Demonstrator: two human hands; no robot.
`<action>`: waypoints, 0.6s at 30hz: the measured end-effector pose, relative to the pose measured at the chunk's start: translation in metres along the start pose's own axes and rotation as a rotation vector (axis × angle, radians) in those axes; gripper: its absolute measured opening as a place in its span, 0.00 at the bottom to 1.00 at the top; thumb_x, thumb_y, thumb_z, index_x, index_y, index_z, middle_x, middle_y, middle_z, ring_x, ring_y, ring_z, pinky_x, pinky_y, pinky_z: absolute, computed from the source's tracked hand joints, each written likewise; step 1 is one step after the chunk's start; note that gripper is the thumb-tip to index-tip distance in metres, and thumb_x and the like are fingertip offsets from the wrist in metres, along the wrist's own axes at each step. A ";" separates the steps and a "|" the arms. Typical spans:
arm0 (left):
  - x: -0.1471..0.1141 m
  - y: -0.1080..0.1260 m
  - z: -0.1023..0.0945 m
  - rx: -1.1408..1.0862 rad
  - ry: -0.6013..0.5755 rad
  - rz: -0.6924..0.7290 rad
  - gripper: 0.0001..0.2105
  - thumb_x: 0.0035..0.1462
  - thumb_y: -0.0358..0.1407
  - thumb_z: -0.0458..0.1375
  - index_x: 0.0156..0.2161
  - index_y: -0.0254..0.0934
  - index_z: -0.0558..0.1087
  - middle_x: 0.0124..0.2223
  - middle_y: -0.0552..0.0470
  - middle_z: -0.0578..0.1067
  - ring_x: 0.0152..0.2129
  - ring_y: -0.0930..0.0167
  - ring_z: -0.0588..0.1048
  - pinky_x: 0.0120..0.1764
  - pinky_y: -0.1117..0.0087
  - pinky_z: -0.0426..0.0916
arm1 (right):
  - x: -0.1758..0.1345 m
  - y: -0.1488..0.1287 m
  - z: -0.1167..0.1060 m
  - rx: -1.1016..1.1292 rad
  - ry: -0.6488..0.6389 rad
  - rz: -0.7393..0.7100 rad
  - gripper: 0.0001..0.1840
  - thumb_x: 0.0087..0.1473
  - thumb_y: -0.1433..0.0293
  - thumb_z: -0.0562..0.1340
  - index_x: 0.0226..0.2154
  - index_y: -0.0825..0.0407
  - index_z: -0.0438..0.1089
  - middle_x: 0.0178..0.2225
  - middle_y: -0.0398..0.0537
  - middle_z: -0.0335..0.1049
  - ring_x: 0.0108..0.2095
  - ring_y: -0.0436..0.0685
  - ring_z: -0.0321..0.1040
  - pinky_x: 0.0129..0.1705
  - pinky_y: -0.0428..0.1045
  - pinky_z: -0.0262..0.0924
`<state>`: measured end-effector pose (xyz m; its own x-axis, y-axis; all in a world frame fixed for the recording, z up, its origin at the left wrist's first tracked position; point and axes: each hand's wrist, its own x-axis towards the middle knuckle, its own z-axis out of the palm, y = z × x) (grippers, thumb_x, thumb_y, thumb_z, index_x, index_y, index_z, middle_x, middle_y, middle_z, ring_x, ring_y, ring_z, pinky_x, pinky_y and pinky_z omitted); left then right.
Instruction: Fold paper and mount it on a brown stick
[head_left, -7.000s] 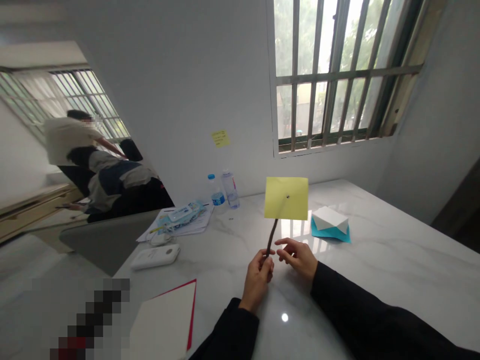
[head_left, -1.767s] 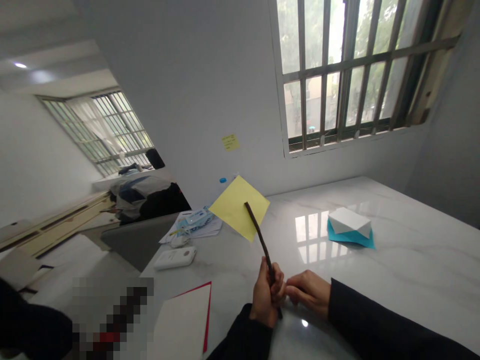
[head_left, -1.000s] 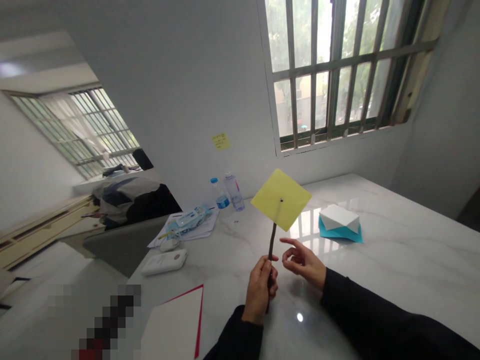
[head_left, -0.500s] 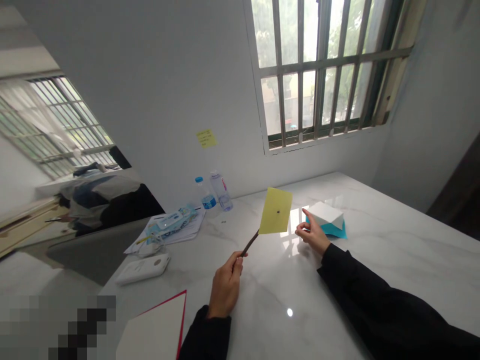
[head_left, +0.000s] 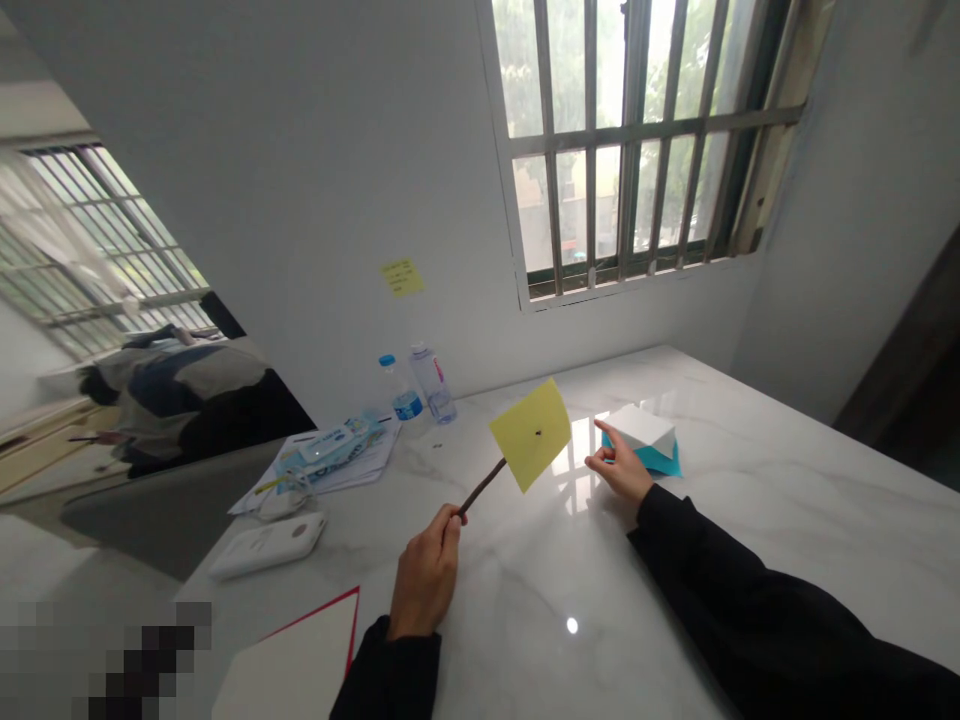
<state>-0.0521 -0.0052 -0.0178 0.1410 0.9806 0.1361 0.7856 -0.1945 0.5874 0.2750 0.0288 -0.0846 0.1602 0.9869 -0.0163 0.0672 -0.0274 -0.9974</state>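
My left hand [head_left: 427,570] is closed around the lower end of a thin brown stick [head_left: 481,487]. At the stick's far end is a square of yellow paper [head_left: 529,432], tilted, with a small dark dot near its middle. My right hand [head_left: 626,472] is held out over the table with the index finger stretched and the thumb apart from it; the other fingers are curled, and I see nothing in them. Just beyond it lies a folded white paper shape [head_left: 646,426] on a blue paper piece [head_left: 666,460]. The right fingers partly cover this blue piece.
Two plastic bottles, one blue-capped [head_left: 401,390] and one clear [head_left: 433,385], stand by the wall. Left are papers [head_left: 381,462] under a blue-and-white packet [head_left: 330,445], a white device [head_left: 270,545] and a red-edged white sheet [head_left: 292,655]. A person [head_left: 187,390] sits beyond the partition.
The stick has turned in my left hand's grip, so the yellow paper leans differently. My left hand has shifted slightly left. My right hand keeps its pose, while the whole view has drifted a little.
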 end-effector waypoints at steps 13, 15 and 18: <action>0.001 -0.001 -0.005 0.093 0.026 -0.023 0.14 0.69 0.41 0.43 0.37 0.43 0.69 0.31 0.54 0.77 0.32 0.65 0.76 0.35 0.70 0.59 | -0.008 -0.003 0.001 -0.462 -0.118 -0.188 0.15 0.49 0.67 0.62 0.37 0.52 0.83 0.15 0.36 0.56 0.20 0.50 0.53 0.27 0.47 0.48; 0.001 -0.001 -0.005 0.104 0.028 -0.022 0.14 0.69 0.41 0.43 0.37 0.44 0.69 0.31 0.54 0.77 0.32 0.65 0.77 0.35 0.70 0.59 | -0.005 -0.003 -0.005 -0.480 -0.025 -0.185 0.16 0.48 0.67 0.62 0.37 0.54 0.82 0.15 0.37 0.58 0.20 0.51 0.55 0.28 0.47 0.50; 0.002 -0.002 -0.004 0.124 0.033 -0.025 0.14 0.69 0.41 0.43 0.37 0.44 0.70 0.31 0.54 0.78 0.31 0.65 0.77 0.34 0.70 0.60 | -0.003 -0.005 -0.008 -0.468 0.093 -0.201 0.25 0.48 0.67 0.61 0.49 0.56 0.76 0.18 0.37 0.63 0.22 0.52 0.59 0.32 0.48 0.55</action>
<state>-0.0558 -0.0034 -0.0151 0.1023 0.9833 0.1504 0.8575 -0.1638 0.4877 0.2822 0.0247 -0.0786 0.1838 0.9624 0.2001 0.5355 0.0727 -0.8414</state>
